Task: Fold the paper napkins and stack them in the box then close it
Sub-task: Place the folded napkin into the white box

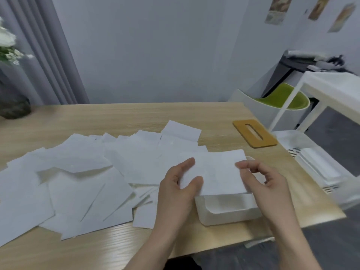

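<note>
Folded white napkin (218,172) held flat above open box (228,211), tilted slightly, near edge over box's opening. Box white, rectangular, rounded corners, near table's right front edge; pale sheet visible inside. Lid (254,132) wooden, tan, with oval slot, lying flat on table well behind box. Loose napkins (81,172) white, unfolded or half-creased, spread in overlapping heap across table left of box, a few small folded pieces at heap's near edge just beside box.
</note>
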Demonstrator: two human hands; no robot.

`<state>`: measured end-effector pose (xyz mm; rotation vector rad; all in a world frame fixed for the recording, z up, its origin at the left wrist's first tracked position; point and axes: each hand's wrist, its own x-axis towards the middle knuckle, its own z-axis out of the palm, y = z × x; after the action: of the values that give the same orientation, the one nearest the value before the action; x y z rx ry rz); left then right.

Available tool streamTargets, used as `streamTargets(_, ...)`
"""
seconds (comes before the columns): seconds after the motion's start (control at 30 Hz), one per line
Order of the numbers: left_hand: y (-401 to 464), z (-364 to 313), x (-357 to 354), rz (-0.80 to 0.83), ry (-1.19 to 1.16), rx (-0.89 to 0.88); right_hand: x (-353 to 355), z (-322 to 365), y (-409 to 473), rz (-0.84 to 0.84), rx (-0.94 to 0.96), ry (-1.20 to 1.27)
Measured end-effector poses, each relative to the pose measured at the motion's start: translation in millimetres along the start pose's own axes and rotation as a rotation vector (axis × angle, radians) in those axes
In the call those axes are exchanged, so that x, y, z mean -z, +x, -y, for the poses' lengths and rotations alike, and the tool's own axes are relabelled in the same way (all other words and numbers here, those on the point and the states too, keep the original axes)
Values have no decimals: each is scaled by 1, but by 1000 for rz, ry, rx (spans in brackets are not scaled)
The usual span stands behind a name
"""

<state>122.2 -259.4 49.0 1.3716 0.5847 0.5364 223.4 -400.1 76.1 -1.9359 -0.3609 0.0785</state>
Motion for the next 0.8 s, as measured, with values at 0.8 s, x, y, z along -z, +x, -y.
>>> streamTargets(0.8, 12, 39, -26, 102, 946, -454, 27, -58, 29, -57, 156, -514)
